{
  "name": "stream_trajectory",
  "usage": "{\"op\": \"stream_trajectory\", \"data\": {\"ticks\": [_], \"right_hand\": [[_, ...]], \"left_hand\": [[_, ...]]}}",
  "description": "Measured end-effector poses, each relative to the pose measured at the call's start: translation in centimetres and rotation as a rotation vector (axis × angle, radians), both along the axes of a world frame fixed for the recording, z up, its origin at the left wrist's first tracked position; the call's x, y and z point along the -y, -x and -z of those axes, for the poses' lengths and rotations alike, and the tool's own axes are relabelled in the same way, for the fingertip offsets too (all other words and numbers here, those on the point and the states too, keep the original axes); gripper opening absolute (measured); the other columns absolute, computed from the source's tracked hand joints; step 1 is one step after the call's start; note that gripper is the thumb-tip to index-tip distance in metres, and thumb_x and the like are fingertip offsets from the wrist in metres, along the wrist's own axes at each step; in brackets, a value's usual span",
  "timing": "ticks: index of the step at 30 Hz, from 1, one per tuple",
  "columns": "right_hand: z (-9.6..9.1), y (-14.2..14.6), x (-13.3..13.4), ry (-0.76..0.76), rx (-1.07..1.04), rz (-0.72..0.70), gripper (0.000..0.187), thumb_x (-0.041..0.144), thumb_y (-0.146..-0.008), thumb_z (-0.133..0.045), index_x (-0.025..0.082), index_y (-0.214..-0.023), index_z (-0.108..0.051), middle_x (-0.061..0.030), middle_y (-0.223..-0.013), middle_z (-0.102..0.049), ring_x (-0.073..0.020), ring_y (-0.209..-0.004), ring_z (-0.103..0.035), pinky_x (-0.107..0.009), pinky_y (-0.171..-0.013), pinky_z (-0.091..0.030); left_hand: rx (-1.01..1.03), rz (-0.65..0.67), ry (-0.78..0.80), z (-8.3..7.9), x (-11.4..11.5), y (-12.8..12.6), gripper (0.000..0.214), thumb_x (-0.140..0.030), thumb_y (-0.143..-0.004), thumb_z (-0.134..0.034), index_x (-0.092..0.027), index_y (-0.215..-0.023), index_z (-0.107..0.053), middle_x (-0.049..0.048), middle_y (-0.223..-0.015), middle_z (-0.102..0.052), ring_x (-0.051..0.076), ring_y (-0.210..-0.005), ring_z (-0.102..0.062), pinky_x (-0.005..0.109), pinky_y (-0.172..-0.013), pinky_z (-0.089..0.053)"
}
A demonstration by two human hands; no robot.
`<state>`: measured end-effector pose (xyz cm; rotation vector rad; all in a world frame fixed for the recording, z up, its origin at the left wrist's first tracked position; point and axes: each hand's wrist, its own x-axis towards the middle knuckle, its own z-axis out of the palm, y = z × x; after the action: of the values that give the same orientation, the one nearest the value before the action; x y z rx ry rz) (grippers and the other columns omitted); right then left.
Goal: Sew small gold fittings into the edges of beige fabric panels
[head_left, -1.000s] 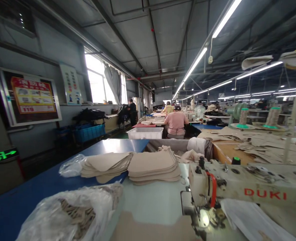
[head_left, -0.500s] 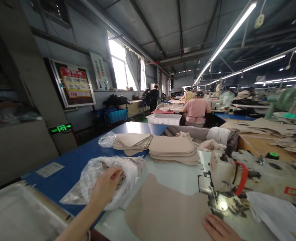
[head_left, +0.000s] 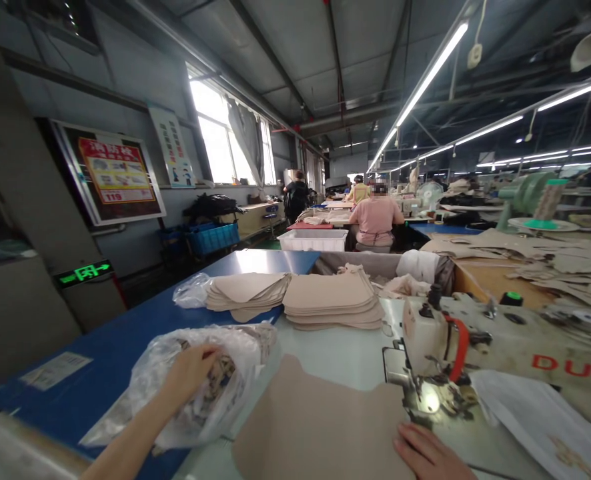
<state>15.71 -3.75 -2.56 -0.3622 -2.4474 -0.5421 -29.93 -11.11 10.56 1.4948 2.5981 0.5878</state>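
At the mouth of a clear plastic bag [head_left: 143, 367] is my left hand [head_left: 191, 373], its fingers bent and drawn together. Whatever they may hold is hidden. Small patterned pieces [head_left: 220, 373], beige and dark, show inside the bag beside the fingertips. My right hand [head_left: 428, 453] lies with extended fingers on the right edge of a flat beige fabric panel [head_left: 320, 420]. That panel rests on the pale sewing table, just left of the sewing machine [head_left: 445, 347], whose lamp is lit near the needle.
Behind the panel stand a stack of beige panels [head_left: 333, 300] and a second, folded-over pile [head_left: 245, 290]. A white cloth [head_left: 540, 413] lies over the machine bed at right. Farther back are a white bin [head_left: 313, 240] and a seated person in pink [head_left: 375, 220].
The view has swung slightly right, so the scene sits farther left. My left hand has shifted a little at the bag, exposing more patterned pieces. My right hand stays on the panel edge.
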Motion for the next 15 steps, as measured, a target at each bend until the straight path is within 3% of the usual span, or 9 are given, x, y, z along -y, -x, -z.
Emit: {"op": "stream_trajectory", "data": {"ticks": [5, 9, 12, 15], "right_hand": [[-0.2, 0.1, 0.1, -0.038, -0.009, -0.016, 0.046, -0.001, -0.065, -0.042, 0.018, -0.098, -0.067, -0.0045, -0.093, -0.074, -0.0154, -0.084, -0.068, -0.018, -0.075, -0.054], [0.0, 0.1, 0.1, 0.033, -0.025, -0.003, 0.046, 0.0, -0.066, -0.044, 0.018, -0.102, -0.067, -0.0056, -0.096, -0.073, -0.0159, -0.087, -0.067, -0.019, -0.078, -0.053], [-0.1, 0.3, 0.5, 0.194, 0.0, 0.028, 0.043, 0.004, -0.067, -0.05, 0.018, -0.105, -0.066, -0.0074, -0.102, -0.072, -0.0187, -0.092, -0.067, -0.022, -0.082, -0.053], [-1.2, 1.0, 1.8, 0.536, 0.003, 0.136, 0.043, 0.006, -0.068, -0.053, 0.018, -0.107, -0.066, -0.0089, -0.111, -0.069, -0.0219, -0.103, -0.063, -0.028, -0.091, -0.05]], "left_hand": [[0.13, -0.102, -0.025, -0.6, 0.8, 0.8, 0.041, -0.042, -0.074, -0.039, -0.016, -0.086, -0.068, 0.0086, -0.075, -0.072, 0.025, -0.068, -0.068, 0.03, -0.059, -0.053], [0.247, -0.131, -0.158, -2.3, 1.7, -0.6, 0.04, -0.047, -0.068, -0.045, -0.016, -0.078, -0.068, 0.0072, -0.073, -0.072, 0.023, -0.063, -0.067, 0.031, -0.061, -0.055], [0.424, -0.075, -0.295, -2.9, 1.9, -3.6, 0.038, -0.052, -0.062, -0.054, -0.018, -0.075, -0.067, 0.004, -0.065, -0.07, 0.022, -0.059, -0.066, 0.031, -0.058, -0.056], [0.612, 0.078, -0.249, -0.8, 1.5, -8.3, 0.044, -0.059, -0.057, -0.064, -0.02, -0.078, -0.068, 0.0031, -0.067, -0.071, 0.023, -0.061, -0.067, 0.03, -0.056, -0.057]]}}
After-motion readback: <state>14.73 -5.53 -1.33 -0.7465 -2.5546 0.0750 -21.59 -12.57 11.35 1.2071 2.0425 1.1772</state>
